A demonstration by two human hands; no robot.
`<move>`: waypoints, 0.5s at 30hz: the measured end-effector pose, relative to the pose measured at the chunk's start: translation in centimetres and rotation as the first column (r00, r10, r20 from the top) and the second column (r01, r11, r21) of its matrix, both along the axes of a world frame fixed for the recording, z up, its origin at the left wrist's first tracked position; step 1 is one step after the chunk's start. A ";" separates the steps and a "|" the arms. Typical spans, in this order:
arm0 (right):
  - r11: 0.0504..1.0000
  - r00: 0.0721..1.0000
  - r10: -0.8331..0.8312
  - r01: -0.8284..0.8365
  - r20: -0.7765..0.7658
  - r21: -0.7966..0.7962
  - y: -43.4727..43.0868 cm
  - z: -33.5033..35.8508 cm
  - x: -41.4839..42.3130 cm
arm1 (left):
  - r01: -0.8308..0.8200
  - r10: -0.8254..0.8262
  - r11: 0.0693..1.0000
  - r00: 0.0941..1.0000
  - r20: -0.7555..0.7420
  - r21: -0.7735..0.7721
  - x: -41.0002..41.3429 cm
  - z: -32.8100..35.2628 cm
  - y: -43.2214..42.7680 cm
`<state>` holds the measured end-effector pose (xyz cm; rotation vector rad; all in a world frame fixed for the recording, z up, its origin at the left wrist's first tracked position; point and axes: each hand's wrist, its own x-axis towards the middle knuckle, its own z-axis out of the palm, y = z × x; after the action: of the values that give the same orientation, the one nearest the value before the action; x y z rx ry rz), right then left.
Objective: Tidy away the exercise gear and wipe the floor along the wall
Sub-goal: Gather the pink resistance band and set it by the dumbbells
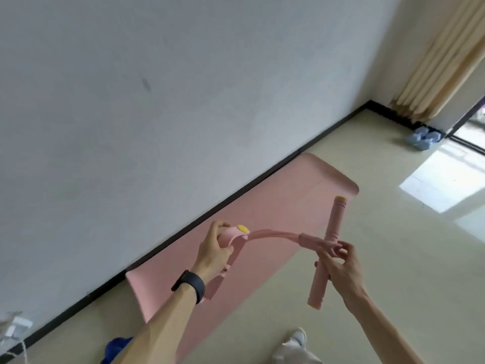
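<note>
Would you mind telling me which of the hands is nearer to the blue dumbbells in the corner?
Right. The right hand, pinching the pink exerciser, is below and left of the blue dumbbells; the left hand, gripping its other end, is farther left.

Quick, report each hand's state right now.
Left hand: grips the pink exerciser by its yellow-buttoned end.
Right hand: pinches the crossbar at its middle.
</note>
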<state>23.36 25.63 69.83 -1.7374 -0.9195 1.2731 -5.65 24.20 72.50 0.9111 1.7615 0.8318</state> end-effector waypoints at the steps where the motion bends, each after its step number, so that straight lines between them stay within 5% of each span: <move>1: 1.000 1.000 -0.014 0.014 0.008 0.008 0.1 0.3 1.3 | 0.032 -0.032 0.999 0.999 0.025 -0.017 0.9 0.4 1.0; 15: 0.984 0.971 -0.171 0.160 0.170 0.073 8.5 1.7 26.3 | 0.355 -0.360 0.923 0.933 0.003 0.151 27.7 7.7 21.5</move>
<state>49.64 34.13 71.55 -1.8601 -0.8809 0.9879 22.01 45.69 80.25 1.2674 1.4581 0.7366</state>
